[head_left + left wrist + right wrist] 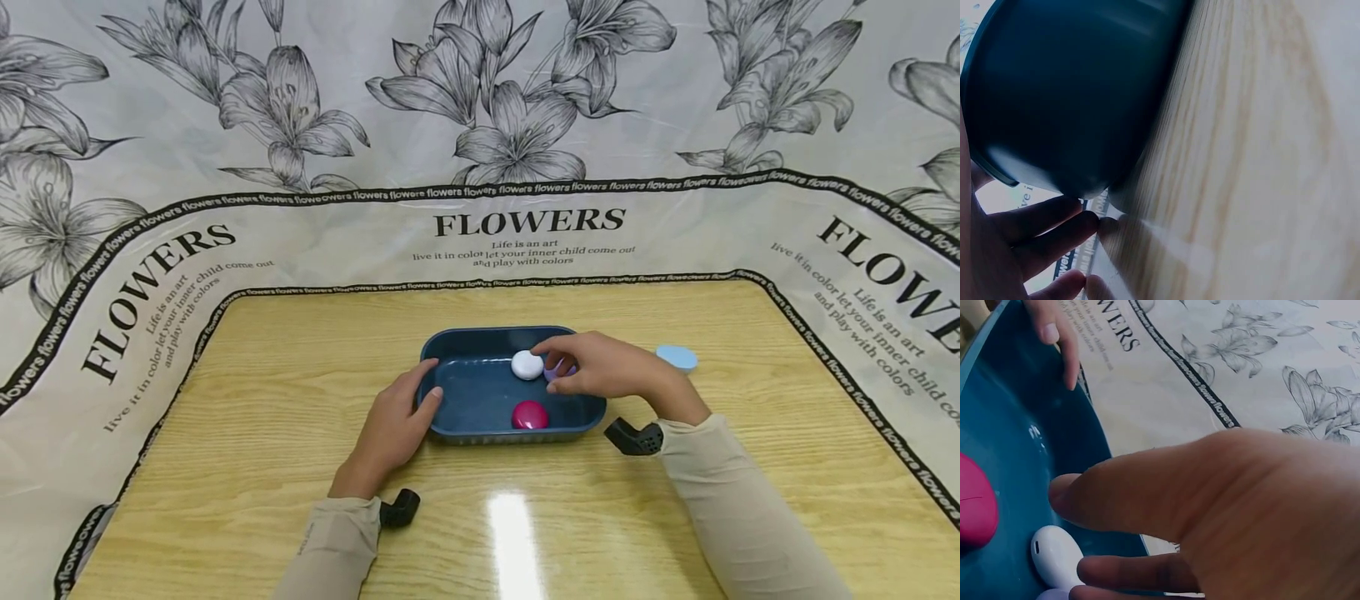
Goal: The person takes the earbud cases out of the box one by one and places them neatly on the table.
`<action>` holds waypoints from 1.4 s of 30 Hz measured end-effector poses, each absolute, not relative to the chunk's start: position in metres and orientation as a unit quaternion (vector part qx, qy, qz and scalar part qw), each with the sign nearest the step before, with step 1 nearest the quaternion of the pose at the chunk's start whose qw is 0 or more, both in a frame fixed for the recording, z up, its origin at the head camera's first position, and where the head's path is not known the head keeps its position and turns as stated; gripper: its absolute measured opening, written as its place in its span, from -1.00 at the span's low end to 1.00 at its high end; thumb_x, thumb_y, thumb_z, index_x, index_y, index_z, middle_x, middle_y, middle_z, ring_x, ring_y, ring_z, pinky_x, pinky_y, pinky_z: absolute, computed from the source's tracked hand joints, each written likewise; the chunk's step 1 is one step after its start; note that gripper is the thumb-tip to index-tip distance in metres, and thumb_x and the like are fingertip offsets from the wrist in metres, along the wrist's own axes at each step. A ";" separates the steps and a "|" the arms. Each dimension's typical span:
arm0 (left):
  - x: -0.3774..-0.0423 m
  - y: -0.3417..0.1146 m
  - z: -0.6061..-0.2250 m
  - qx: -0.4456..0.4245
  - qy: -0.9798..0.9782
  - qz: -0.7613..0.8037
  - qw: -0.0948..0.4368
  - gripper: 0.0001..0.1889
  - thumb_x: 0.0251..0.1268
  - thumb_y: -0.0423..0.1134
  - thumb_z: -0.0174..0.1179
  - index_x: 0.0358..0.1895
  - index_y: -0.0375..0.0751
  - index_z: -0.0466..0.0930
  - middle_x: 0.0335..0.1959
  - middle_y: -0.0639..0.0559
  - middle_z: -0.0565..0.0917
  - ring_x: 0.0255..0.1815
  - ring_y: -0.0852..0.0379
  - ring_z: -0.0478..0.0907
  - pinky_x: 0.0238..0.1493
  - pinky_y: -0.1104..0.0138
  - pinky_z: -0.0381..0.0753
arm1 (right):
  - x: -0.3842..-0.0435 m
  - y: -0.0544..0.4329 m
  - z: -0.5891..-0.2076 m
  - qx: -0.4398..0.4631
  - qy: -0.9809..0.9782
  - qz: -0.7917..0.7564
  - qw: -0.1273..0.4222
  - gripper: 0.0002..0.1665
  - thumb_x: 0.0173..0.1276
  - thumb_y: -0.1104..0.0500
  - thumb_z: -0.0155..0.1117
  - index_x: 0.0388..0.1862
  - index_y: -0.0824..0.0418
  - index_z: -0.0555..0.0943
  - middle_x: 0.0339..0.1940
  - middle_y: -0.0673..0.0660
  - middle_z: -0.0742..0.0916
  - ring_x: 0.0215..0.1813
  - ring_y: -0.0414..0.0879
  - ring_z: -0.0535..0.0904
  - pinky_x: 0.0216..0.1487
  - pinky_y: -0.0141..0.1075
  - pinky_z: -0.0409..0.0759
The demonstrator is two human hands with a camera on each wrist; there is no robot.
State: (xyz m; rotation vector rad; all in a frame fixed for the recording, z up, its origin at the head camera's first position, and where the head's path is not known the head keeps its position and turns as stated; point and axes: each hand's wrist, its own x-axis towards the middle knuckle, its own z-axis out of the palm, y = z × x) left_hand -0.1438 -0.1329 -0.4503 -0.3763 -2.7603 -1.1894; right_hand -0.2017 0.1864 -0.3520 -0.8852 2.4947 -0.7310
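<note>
While the left hand (393,427) grips the tray (472,393), the right hand (603,367), thumb spread, arches over a purple disc (555,374).

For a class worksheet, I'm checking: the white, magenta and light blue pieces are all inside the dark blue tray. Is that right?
Not quite: the light blue piece lies outside the dark blue tray, on the wood-grain tabletop, as the head view shows. The white piece and magenta piece are inside.
</note>
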 end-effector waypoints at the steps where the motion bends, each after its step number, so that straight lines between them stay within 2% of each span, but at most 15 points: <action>1: -0.144 -0.133 -0.451 -0.124 -0.910 -0.392 0.056 -0.47 0.58 0.09 -0.05 0.51 0.09 0.31 0.40 -0.01 0.45 0.43 0.00 0.36 0.41 0.02 0.35 | -0.202 0.185 -0.352 -0.318 0.890 -0.256 0.202 -0.37 0.40 0.13 0.35 0.39 0.28 0.46 0.04 0.16 0.70 0.05 0.01 0.65 0.02 -0.15 0.66; 9: -0.143 -0.133 -0.450 -0.125 -0.908 -0.395 0.058 -0.47 0.58 0.12 -0.06 0.51 0.13 0.31 0.39 0.00 0.46 0.42 0.01 0.37 0.40 0.01 0.36 | -0.205 0.176 -0.358 -0.320 0.890 -0.224 0.234 -0.33 0.38 0.09 0.39 0.41 0.24 0.45 0.03 0.17 0.69 0.10 0.06 0.61 0.05 -0.11 0.63; 15: -0.143 -0.134 -0.451 -0.125 -0.908 -0.394 0.064 -0.47 0.57 0.11 -0.05 0.50 0.11 0.32 0.39 0.00 0.46 0.41 0.01 0.38 0.39 0.01 0.37 | -0.205 0.166 -0.356 -0.338 0.887 -0.192 0.249 -0.34 0.37 0.10 0.39 0.40 0.22 0.46 0.03 0.15 0.68 0.06 0.00 0.63 0.03 -0.15 0.62; 22: -0.143 -0.135 -0.451 -0.125 -0.910 -0.391 0.066 -0.48 0.57 0.11 -0.05 0.50 0.13 0.32 0.39 0.01 0.46 0.42 0.02 0.37 0.39 0.03 0.37 | -0.207 0.154 -0.354 -0.344 0.895 -0.151 0.242 -0.42 0.30 0.11 0.45 0.28 0.20 0.58 -0.02 0.09 0.71 0.03 -0.05 0.62 0.04 -0.14 0.62; 28: -0.144 -0.134 -0.452 -0.123 -0.911 -0.389 0.062 -0.47 0.57 0.12 -0.06 0.50 0.13 0.32 0.39 0.02 0.46 0.41 0.03 0.37 0.39 0.04 0.37 | -0.209 0.147 -0.360 -0.341 0.898 -0.122 0.251 -0.53 0.27 0.10 0.47 0.14 0.19 0.66 -0.18 -0.01 0.68 -0.14 -0.16 0.56 -0.04 -0.20 0.59; 42: -0.144 -0.133 -0.451 -0.124 -0.910 -0.390 0.068 -0.48 0.57 0.08 -0.03 0.49 0.10 0.34 0.38 0.01 0.47 0.41 0.02 0.38 0.39 0.03 0.37 | -0.210 0.143 -0.365 -0.332 0.897 -0.115 0.268 -0.57 0.26 0.11 0.49 0.10 0.16 0.68 -0.21 -0.02 0.68 -0.15 -0.18 0.56 -0.07 -0.22 0.60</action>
